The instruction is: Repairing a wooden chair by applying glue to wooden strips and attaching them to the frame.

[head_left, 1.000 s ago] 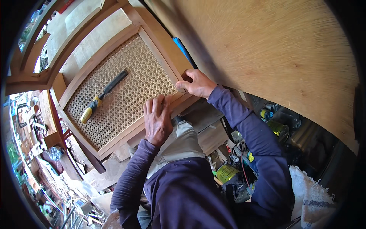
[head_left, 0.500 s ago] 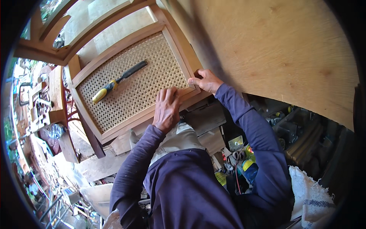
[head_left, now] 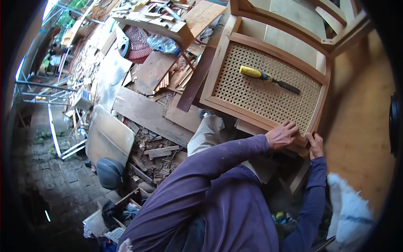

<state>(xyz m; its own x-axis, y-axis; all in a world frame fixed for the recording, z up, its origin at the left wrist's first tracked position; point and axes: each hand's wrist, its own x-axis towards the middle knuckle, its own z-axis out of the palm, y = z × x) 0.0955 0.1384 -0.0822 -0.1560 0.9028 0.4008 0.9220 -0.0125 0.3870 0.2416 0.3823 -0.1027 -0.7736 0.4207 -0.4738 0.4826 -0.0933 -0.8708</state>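
- Left hand (head_left: 283,136) lies on the near rail of the wooden frame (head_left: 247,118), close to the near right corner; its fingers are bent and bunched together, but whether they grip or only press cannot be told.
- Right hand (head_left: 317,146) is clamped on that same corner from the right side, thumb uppermost, just beside the left hand and apart from it.
- Both hands kept to this corner while the view swung left over the last half second; the frame, earlier left of the middle, now shows at the far right.
- Its woven cane panel (head_left: 260,101) faces up, and the chisel (head_left: 270,79) rests there untouched, yellow-and-black handle to the left, dark blade to the right.
- That chisel's lie on the cane looks unchanged; the frame and tool only appear turned with the view.
- Beyond the panel, a curved wooden rail (head_left: 289,30) crosses the far side.
- Plywood (head_left: 357,122), broad across the right before, now shows as a narrower strip there.
- More ground has come into sight on the left: a pale sheet with rounded corners (head_left: 110,134), a dark rounded object (head_left: 110,173) just nearer, and a clear plastic bottle (head_left: 163,44) farther off.
- White cloth (head_left: 346,210) hangs at the near right, beside the right sleeve (head_left: 310,201).
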